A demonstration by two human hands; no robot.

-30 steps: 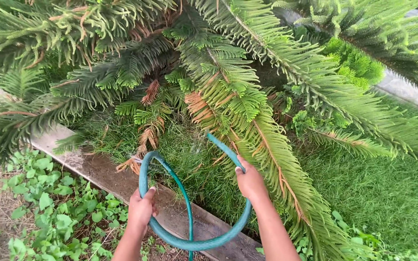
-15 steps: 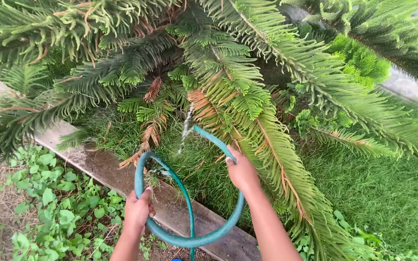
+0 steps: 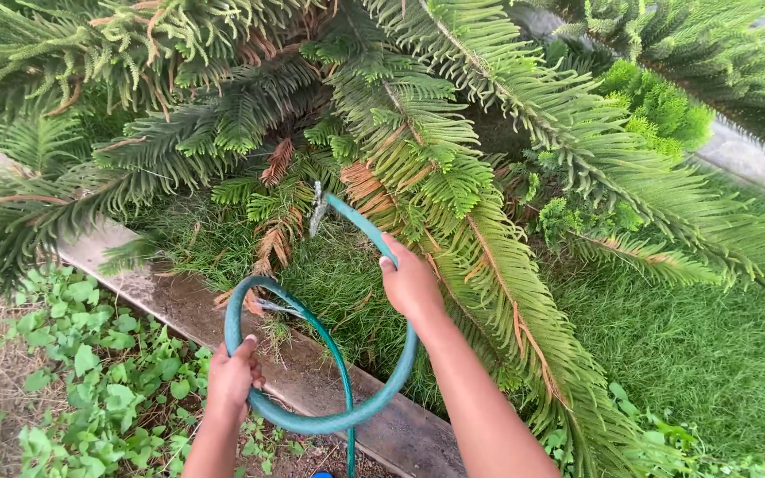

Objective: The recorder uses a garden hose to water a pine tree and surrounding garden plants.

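Note:
A green garden hose (image 3: 340, 420) curls in a loop in front of me. My left hand (image 3: 232, 375) grips the loop's left side, over the stone kerb. My right hand (image 3: 411, 285) holds the hose near its open end (image 3: 329, 200), which points up and left toward the base of a conifer with drooping green and brown fronds (image 3: 418, 168). A thin stream of water (image 3: 316, 212) falls from the hose end onto the grass (image 3: 338, 283) under the branches.
A wet stone kerb (image 3: 179, 310) runs diagonally between the grass bed and a patch of low leafy weeds (image 3: 90, 372). Lawn (image 3: 719, 354) lies to the right. A paved strip (image 3: 754, 168) shows at the far right.
Both hands have shifted left, and my right hand has raised the hose end higher toward the tree. Water now shows at the hose end; a second ago none was visible there.

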